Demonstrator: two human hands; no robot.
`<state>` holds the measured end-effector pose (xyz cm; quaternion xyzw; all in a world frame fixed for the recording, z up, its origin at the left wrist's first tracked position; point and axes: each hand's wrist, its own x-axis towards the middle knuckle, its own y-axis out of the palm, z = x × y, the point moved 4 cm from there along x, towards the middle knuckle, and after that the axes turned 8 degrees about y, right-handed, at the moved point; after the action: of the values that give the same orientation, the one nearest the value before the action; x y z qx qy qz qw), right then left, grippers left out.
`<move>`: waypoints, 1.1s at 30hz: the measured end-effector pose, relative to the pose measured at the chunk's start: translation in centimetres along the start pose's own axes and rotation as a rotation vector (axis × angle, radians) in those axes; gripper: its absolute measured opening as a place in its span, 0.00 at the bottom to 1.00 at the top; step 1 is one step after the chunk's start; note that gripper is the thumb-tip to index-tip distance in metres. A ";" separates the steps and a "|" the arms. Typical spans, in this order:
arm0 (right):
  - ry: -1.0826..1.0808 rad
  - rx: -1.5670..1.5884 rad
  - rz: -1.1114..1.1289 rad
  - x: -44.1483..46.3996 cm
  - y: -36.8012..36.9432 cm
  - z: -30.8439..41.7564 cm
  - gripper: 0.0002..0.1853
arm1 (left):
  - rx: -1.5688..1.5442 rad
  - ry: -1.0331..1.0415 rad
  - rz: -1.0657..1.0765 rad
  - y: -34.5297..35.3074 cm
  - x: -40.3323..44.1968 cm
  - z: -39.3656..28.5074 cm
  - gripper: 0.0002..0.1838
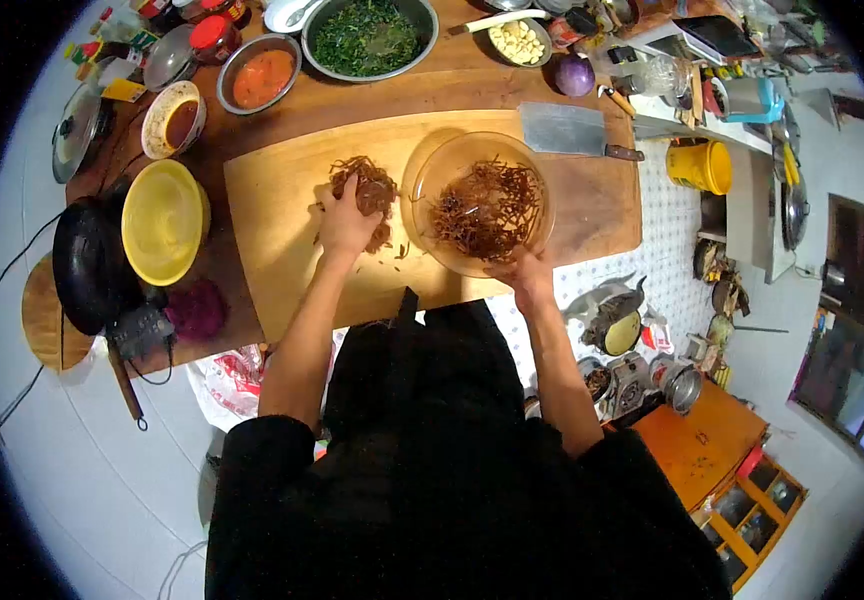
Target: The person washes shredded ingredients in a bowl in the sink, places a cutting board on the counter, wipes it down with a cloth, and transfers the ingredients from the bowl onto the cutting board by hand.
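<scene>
Brown shredded strips (pixel 377 190) lie heaped on the wooden cutting board (pixel 282 220). My left hand (pixel 350 218) is on this heap, its fingers curled into the strips. To the right, a clear bowl (pixel 422 165) holds more of the same brown strips (pixel 487 210). My right hand (pixel 527 272) grips the bowl's lower right rim, and some of its fingers are hidden. A few loose bits lie on the board between the heap and the bowl.
A cleaver (pixel 564 130) lies behind the bowl at the right. Along the back stand bowls of chopped greens (pixel 367 38), red sauce (pixel 262 78) and garlic (pixel 517 42). A yellow bowl (pixel 162 222) and a black pan (pixel 87 265) are at the left.
</scene>
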<state>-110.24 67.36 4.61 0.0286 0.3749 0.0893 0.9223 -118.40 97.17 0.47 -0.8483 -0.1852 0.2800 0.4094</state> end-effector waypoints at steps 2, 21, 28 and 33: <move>-0.007 -0.055 -0.019 -1.0 0.7 1.6 0.22 | 0.142 -0.012 -0.016 -2.7 -1.7 -4.0 0.36; 0.085 -0.075 -0.025 -2.3 3.7 3.1 0.17 | -0.191 0.950 0.145 5.3 -3.1 -15.6 0.11; 0.025 -0.235 -0.037 -2.1 4.6 3.4 0.23 | -0.520 0.661 -0.021 1.0 0.7 -15.5 0.04; 0.036 -0.226 0.012 -1.7 5.5 2.5 0.38 | -1.797 -0.225 -0.148 3.8 2.3 -19.0 0.05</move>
<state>-110.46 72.48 8.20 -0.0748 0.3787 0.1370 0.9123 -104.37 84.87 6.35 -0.8018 -0.4266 0.0843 -0.4100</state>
